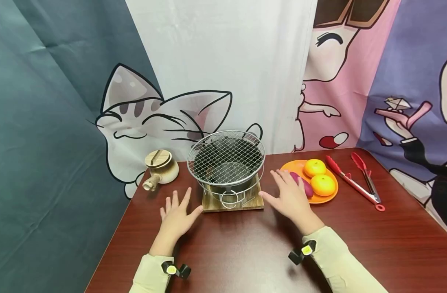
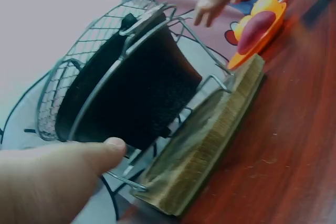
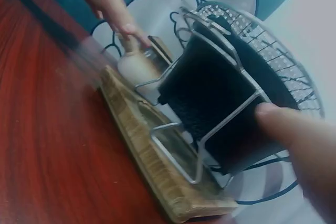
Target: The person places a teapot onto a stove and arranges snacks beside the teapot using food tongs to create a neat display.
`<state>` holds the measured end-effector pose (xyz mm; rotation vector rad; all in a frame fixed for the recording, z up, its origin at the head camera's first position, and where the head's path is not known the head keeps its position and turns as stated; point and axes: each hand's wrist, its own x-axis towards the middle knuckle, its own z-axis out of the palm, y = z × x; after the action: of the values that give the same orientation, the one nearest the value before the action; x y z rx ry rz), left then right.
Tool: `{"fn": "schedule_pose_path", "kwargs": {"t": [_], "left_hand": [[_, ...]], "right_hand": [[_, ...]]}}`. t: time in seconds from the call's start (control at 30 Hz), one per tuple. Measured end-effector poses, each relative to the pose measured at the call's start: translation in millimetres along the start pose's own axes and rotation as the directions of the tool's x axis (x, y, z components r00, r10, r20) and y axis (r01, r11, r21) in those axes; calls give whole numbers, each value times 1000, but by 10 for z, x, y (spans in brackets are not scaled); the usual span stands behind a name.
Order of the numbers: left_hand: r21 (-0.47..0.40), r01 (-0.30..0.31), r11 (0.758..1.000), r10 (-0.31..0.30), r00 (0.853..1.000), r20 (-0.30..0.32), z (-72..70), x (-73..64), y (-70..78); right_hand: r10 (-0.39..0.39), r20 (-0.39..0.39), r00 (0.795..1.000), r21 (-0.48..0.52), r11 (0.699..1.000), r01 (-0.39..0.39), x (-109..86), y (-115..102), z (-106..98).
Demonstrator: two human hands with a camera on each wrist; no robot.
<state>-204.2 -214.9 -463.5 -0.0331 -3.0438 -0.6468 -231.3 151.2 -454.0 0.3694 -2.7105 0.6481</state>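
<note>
A small black charcoal grill [image 1: 228, 187] in a wire stand is topped by a round wire mesh rack [image 1: 227, 158] and stands on a square wooden base [image 1: 210, 201]. To its near left my left hand [image 1: 176, 217] hovers with fingers spread, holding nothing. My right hand [image 1: 288, 195] is at the near right, its fingers extended and nothing in its grasp; it partly overlaps a purple sweet potato-like item [image 1: 305, 187] in the head view. In each wrist view the thumb shows beside the black bowl [image 2: 142, 82].
An orange plate [image 1: 320, 199] holds two oranges [image 1: 323, 185] and the purple item. Right of it lie red-handled tongs [image 1: 355, 185]. A small lidded pot [image 1: 166, 171] with a side handle stands at the left table edge. A printed curtain [image 1: 223, 61] hangs behind the table.
</note>
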Motion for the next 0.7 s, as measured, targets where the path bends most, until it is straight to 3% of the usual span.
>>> {"fn": "schedule_pose_path", "kwargs": {"t": [0.1,0.23,0.33,0.43,0.7], "left_hand": [[-42,-135,990,128,982,-138,97,29,-17],[-79,-266,961,231,924,-304,259,79,-51],[-95,-327,940,270,886,-378,371,100,-70],[-95,-372,923,306,862,-405,461,103,-84],[-72,-452,889,389,830,-400,589,112,-96]], "right_hand": [[-125,-139,982,36,991,131,-1,0,77],[-259,-236,937,67,957,281,-32,-12,204],[-327,-263,907,68,932,356,-76,-10,324],[-388,-270,881,66,905,419,-122,-2,452],[-491,-257,832,75,849,523,-168,-62,697]]}}
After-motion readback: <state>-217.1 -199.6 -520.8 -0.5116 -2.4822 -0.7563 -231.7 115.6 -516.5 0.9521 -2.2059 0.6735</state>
